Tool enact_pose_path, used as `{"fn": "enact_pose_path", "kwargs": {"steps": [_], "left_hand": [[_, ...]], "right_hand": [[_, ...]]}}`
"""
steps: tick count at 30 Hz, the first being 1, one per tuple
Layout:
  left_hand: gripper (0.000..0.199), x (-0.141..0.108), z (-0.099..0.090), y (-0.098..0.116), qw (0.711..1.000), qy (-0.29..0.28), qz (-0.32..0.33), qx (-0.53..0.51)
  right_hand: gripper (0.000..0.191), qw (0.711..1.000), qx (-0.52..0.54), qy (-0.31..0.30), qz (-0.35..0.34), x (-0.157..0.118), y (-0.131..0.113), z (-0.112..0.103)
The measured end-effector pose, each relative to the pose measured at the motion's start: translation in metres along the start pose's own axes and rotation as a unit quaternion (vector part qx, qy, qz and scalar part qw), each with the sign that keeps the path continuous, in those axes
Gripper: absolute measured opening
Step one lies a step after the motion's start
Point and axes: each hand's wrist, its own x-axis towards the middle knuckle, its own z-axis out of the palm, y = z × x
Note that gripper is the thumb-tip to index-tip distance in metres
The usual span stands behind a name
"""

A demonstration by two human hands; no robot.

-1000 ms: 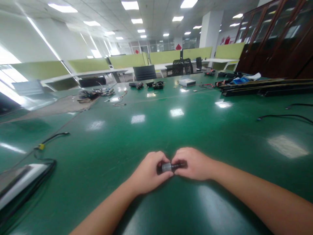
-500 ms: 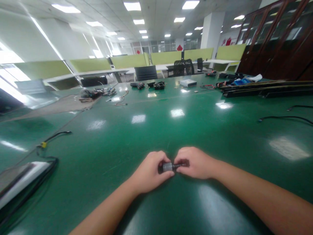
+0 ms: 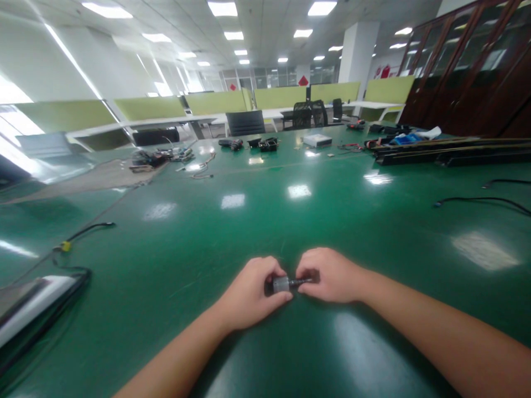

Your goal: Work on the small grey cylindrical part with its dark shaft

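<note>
Low over the green table (image 3: pixel 257 221), near its front edge, lies a small dark cylindrical object with a grey band (image 3: pixel 281 284) and a thin dark shaft pointing right. My left hand (image 3: pixel 255 290) is wrapped round its thick end, thumb in front and fingers behind. The thin end runs into the curled fingers of my right hand (image 3: pixel 326 275), which pinch it. A narrow gap separates the two hands. The blur hides what exactly the object is and the tip inside my right hand.
A white-edged flat item (image 3: pixel 41 304) with black cables lies at the left. Black cables (image 3: pixel 481 200) lie at the right. Farther back are long dark bars (image 3: pixel 448 152), a white box (image 3: pixel 317 140), black parts (image 3: pixel 263 144) and a heap of wires (image 3: pixel 160 157).
The whole view has shifted slightly, with the scene a little farther left. Both hands keep their hold on the object, and the gap between them looks slightly wider.
</note>
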Motion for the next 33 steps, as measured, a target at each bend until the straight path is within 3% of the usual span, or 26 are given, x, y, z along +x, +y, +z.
{"fn": "enact_pose_path", "kwargs": {"steps": [15,25,33], "left_hand": [[0.025,0.001,0.000,0.000,1.000,-0.006,-0.007,-0.002],[0.024,0.000,-0.002,-0.001,1.000,-0.009,-0.005,-0.010],[0.024,0.000,-0.001,-0.001,1.000,-0.006,-0.003,-0.010]], "right_hand": [[0.008,0.999,0.020,-0.031,0.019,-0.004,0.006,-0.012],[0.007,0.995,0.019,-0.076,0.061,-0.014,0.023,-0.033],[0.008,0.996,0.020,-0.073,0.054,-0.011,0.020,-0.031]]}}
